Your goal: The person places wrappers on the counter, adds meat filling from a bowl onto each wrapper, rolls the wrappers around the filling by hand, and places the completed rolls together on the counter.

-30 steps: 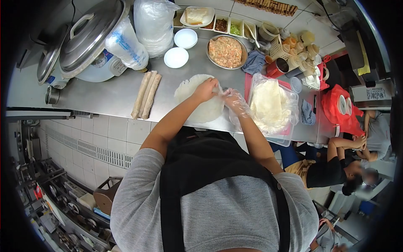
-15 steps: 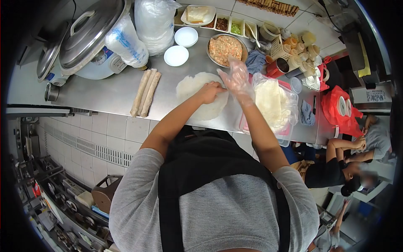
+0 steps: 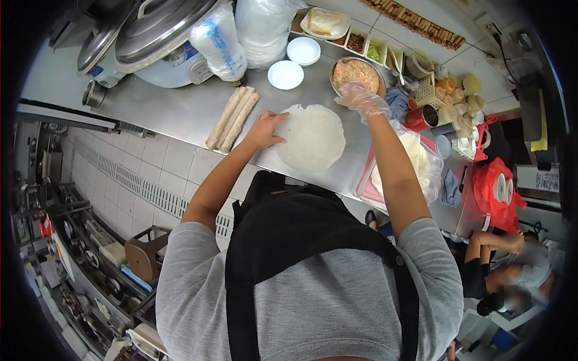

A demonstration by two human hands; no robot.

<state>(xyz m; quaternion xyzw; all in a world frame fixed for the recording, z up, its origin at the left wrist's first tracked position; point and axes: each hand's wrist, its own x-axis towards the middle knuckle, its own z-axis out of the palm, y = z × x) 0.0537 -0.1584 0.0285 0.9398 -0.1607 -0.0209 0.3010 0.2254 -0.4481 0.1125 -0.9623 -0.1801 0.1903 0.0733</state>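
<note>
A thin round white wrapper (image 3: 312, 138) lies flat on the steel counter. My left hand (image 3: 267, 129) is at its left edge, thumb and fingers apart, holding nothing. In a clear plastic glove, my right hand (image 3: 362, 101) reaches to the near rim of a metal bowl (image 3: 356, 75) of pinkish minced filling; its fingertips are partly hidden at the filling. Left of the wrapper lie three long pale rolls (image 3: 232, 120) side by side. Under my right forearm a plastic tray holds stacked white wrappers (image 3: 417, 162).
Two white bowls (image 3: 286, 75) stand behind the wrapper. Farther back are bagged goods (image 3: 263, 33), a large lidded cooker (image 3: 162, 30) and trays of toppings (image 3: 374, 52). Bottles, a red cup (image 3: 422, 118) and a red bag (image 3: 497, 195) stand right. Other people are at the lower right.
My right hand has moved from the wrapper to the filling bowl. My left hand has slid to the wrapper's left edge and opened. The wrapper now lies fully spread. The view has shifted.
</note>
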